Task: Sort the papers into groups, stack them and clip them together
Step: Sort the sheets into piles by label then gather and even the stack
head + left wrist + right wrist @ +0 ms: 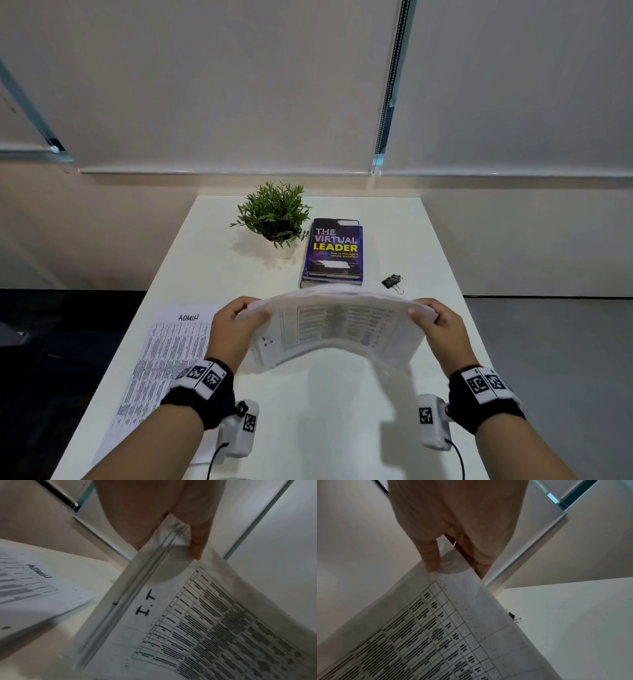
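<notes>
Both hands hold a stack of printed papers (337,327) above the white table (325,411), bowed upward in the middle. My left hand (239,325) pinches its left edge, my right hand (433,320) its right edge. In the left wrist view the top sheet (197,622) is marked "I.T" and several sheet edges show under my thumb (197,545). The right wrist view shows the table-printed stack (428,635) held between thumb and fingers (431,559). A second stack marked "ADMIN" (164,356) lies flat on the table's left side. Black binder clips (393,282) lie at the right.
A purple book, "The Virtual Leader" (334,251), lies on another book at the table's back middle. A small potted plant (274,217) stands left of it. Window blinds (239,85) hang behind the table. Dark floor lies to the left.
</notes>
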`<state>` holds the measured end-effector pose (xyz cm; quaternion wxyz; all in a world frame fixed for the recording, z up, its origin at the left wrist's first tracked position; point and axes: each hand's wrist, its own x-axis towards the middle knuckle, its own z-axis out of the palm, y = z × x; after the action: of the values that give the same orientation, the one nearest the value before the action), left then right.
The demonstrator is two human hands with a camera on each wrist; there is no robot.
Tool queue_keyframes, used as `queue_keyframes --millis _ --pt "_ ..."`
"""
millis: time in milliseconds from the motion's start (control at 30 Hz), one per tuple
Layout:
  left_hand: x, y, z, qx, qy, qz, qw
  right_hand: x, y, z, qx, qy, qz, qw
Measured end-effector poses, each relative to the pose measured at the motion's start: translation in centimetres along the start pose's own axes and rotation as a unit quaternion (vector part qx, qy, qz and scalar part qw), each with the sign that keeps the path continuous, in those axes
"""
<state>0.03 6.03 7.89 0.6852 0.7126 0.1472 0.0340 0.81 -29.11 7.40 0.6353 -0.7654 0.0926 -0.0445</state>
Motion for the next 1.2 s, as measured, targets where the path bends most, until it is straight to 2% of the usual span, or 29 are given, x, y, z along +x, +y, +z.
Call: queue_keyframes --millis 167,267,433,567,667,833,967,1033,1200 --pt "-0.9 -2.7 -0.5 0.028 -0.03 -0.063 0.997 -0.9 3.9 -0.4 0.039 -0.055 0.103 0.992" --pt "-0.5 -2.9 0.9 0.022 -0.015 -0.087 0.996 -0.3 5.1 0.9 0.04 -0.054 0.128 0.989" --pt "0.4 -2.2 1.2 0.018 -0.032 -0.079 0.996 0.7 5.0 1.5 0.068 -0.047 0.125 0.989" --pt "-0.4 -2.8 -0.3 0.003 -0.058 -0.082 0.995 0.5 5.7 -0.4 0.059 -0.088 0.145 0.984" --pt "-0.5 -3.7 0.4 0.014 -0.07 -0.093 0.993 0.4 6.4 0.2 0.057 -0.119 0.145 0.981" --pt "0.6 -3.2 1.4 0.002 -0.081 -0.089 0.993 0.9 5.7 0.8 0.072 -0.139 0.119 0.981" --pt "0.3 -3.1 0.7 0.013 -0.091 -0.085 0.992 0.8 6.3 -0.4 0.093 -0.138 0.141 0.976" --pt "0.2 -3.7 1.0 0.018 -0.098 -0.094 0.991 0.7 6.4 0.1 0.092 -0.145 0.128 0.977" --pt "0.6 -3.8 1.3 0.002 -0.059 -0.092 0.994 1.3 6.3 0.9 0.105 -0.115 0.125 0.98"
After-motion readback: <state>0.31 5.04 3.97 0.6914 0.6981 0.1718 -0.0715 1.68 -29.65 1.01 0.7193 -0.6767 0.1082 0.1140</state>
